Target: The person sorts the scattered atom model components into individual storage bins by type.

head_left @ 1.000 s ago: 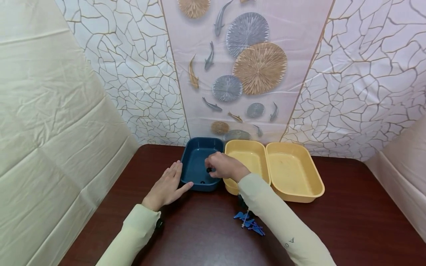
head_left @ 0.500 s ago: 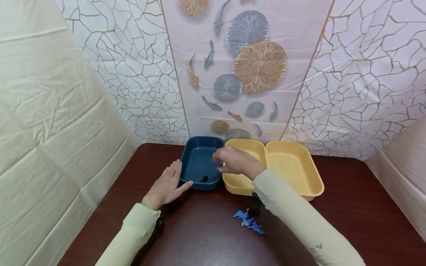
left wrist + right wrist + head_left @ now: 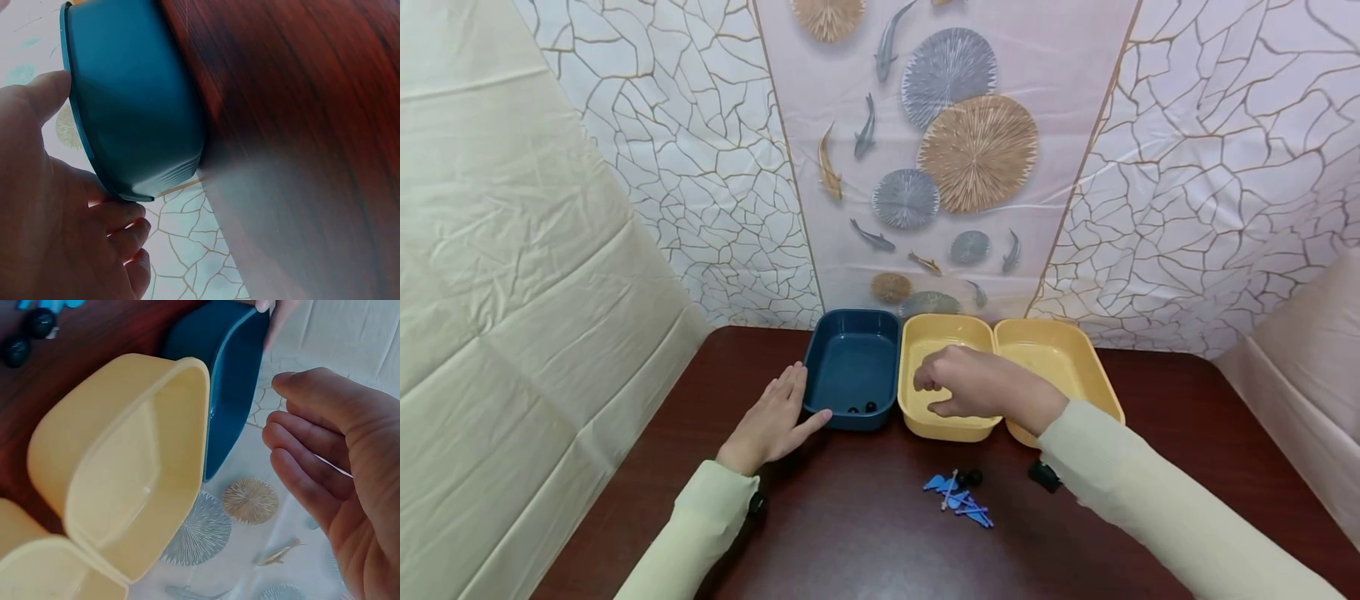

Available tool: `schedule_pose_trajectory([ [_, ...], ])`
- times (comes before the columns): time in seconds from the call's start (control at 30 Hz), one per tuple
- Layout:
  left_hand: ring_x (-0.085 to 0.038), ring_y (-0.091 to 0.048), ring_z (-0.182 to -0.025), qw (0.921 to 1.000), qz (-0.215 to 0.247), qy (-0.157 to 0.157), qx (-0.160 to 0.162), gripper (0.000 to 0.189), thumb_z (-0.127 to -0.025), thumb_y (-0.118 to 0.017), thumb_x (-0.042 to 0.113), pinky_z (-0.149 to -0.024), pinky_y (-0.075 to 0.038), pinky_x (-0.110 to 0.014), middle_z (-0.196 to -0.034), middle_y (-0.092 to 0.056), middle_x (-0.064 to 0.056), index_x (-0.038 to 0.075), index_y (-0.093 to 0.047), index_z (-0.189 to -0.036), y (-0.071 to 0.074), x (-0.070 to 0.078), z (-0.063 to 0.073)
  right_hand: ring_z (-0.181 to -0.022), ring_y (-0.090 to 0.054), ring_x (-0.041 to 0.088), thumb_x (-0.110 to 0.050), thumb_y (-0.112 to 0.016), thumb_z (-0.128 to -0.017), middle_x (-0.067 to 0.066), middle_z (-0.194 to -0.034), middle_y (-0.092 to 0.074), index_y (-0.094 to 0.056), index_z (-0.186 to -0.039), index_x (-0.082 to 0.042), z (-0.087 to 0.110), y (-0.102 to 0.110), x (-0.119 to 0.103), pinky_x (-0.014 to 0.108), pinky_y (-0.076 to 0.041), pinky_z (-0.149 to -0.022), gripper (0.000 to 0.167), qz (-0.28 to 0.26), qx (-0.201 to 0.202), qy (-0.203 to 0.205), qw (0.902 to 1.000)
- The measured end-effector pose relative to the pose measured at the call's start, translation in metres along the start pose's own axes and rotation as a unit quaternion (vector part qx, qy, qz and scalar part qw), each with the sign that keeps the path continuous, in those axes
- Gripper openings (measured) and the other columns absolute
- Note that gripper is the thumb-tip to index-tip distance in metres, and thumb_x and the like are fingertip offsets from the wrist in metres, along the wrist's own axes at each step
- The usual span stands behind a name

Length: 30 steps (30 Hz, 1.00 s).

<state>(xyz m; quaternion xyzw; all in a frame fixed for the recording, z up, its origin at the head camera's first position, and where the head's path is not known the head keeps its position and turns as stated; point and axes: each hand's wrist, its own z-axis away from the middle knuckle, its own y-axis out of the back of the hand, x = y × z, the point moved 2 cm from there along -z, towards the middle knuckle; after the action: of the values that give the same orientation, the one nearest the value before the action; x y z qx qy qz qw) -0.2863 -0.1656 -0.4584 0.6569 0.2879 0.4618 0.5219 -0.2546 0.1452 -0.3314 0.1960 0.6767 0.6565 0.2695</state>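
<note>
Currently, right fingers (image 3: 303, 481): loosely bent, gap between thumb and fingertips; nothing held.
Right hand (image 3: 973, 383): in the air above the middle yellow tray (image 3: 951, 430), apart from it.
Left fingers (image 3: 129, 239): nearly straight, gripping nothing; left hand (image 3: 767, 425) lies against the blue tray (image 3: 850, 358), thumb at its near rim.
Balls in blue tray (image 3: 871, 407): two, black, by the near wall.
Balls on tabletop (image 3: 974, 477): two, black, beside the heap; contact with it unclear.
Heap (image 3: 956, 500): small blue pieces and thin purplish sticks, crossed over each other, in front of the middle yellow tray.
Right yellow tray (image 3: 1097, 396): partly behind the right forearm.
Risk, rolling: a ball nudged off-centre could probably run across the tabletop.
Risk, tangle: crossed sticks may drag neighbours if one is lifted.
Risk, trays: a low wrist might knock a yellow rim; a hard left push could shift the blue tray.
</note>
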Motion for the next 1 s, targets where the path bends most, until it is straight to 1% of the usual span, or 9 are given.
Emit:
schedule_pose_trajectory([
  [0.07,-0.042,-0.016,-0.165,1.0,0.002,0.0,-0.001,0.096,-0.106,-0.049,0.06,-0.134,-0.017,-0.057,-0.176,-0.014,-0.023,-0.006,-0.015,-0.166,0.0,0.0,0.0,-0.09,-0.07,0.017,-0.014,-0.083,-0.091,0.005,-0.101,-0.076,-0.078,-0.111,-0.007,0.009,-0.001,-0.002,0.029,-0.062,-0.08,0.021,0.004,-0.01,-0.003,0.9999],
  [0.23,-0.042,-0.015,-0.165,1.0,0.003,0.001,-0.006,0.096,-0.106,-0.049,0.061,-0.134,-0.016,-0.057,-0.177,-0.013,-0.023,-0.005,-0.014,-0.167,-0.001,0.0,0.0,-0.089,-0.069,0.016,-0.014,-0.083,-0.091,0.005,-0.101,-0.075,-0.077,-0.111,-0.007,0.03,-0.007,-0.005,0.027,-0.061,-0.079,0.022,0.0,-0.036,-0.005,0.9993],
  [0.43,-0.042,-0.015,-0.165,1.0,0.005,0.003,-0.006,0.095,-0.106,-0.049,0.06,-0.134,-0.016,-0.058,-0.177,-0.013,-0.023,-0.006,-0.015,-0.166,0.0,0.001,0.0,-0.082,-0.064,0.011,-0.014,-0.084,-0.09,0.002,-0.096,-0.073,-0.077,-0.109,-0.007,0.048,-0.019,-0.004,0.023,-0.058,-0.073,0.021,-0.014,-0.038,-0.003,0.9992],
  [0.57,-0.042,-0.015,-0.165,0.9999,0.003,0.006,-0.008,0.095,-0.106,-0.049,0.06,-0.134,-0.016,-0.057,-0.177,-0.012,-0.023,-0.006,-0.015,-0.166,0.0,0.001,0.0,-0.077,-0.06,0.007,-0.013,-0.085,-0.089,-0.003,-0.09,-0.07,-0.077,-0.104,-0.009,0.056,-0.031,-0.002,0.021,-0.055,-0.069,0.018,-0.025,-0.035,-0.002,0.9991],
  [0.63,-0.041,-0.014,-0.165,0.9999,0.0,0.008,-0.01,0.095,-0.106,-0.048,0.06,-0.134,-0.016,-0.057,-0.177,-0.012,-0.023,-0.005,-0.014,-0.167,0.0,0.0,0.0,-0.078,-0.059,0.005,-0.012,-0.085,-0.088,-0.004,-0.09,-0.069,-0.076,-0.103,-0.009,0.059,-0.038,0.0,0.021,-0.055,-0.07,0.018,-0.029,-0.034,-0.004,0.999],
  [0.87,-0.044,-0.017,-0.164,1.0,-0.001,-0.001,0.002,0.094,-0.107,-0.048,0.059,-0.133,-0.018,-0.058,-0.175,-0.016,-0.026,-0.008,-0.017,-0.165,0.001,0.001,0.0,-0.08,-0.061,0.005,-0.013,-0.086,-0.087,0.0,-0.091,-0.071,-0.076,-0.103,-0.007,0.067,-0.064,0.006,0.023,-0.057,-0.07,0.02,-0.036,-0.037,-0.011,0.9986],
  [1.0,-0.042,-0.017,-0.164,1.0,-0.001,0.002,0.0,0.094,-0.107,-0.048,0.059,-0.134,-0.017,-0.057,-0.176,-0.015,-0.024,-0.007,-0.016,-0.166,0.001,0.001,0.0,-0.08,-0.061,0.004,-0.013,-0.086,-0.086,-0.002,-0.09,-0.07,-0.075,-0.103,-0.009,0.071,-0.078,0.011,0.023,-0.056,-0.07,0.021,-0.047,-0.035,-0.022,0.998],
])
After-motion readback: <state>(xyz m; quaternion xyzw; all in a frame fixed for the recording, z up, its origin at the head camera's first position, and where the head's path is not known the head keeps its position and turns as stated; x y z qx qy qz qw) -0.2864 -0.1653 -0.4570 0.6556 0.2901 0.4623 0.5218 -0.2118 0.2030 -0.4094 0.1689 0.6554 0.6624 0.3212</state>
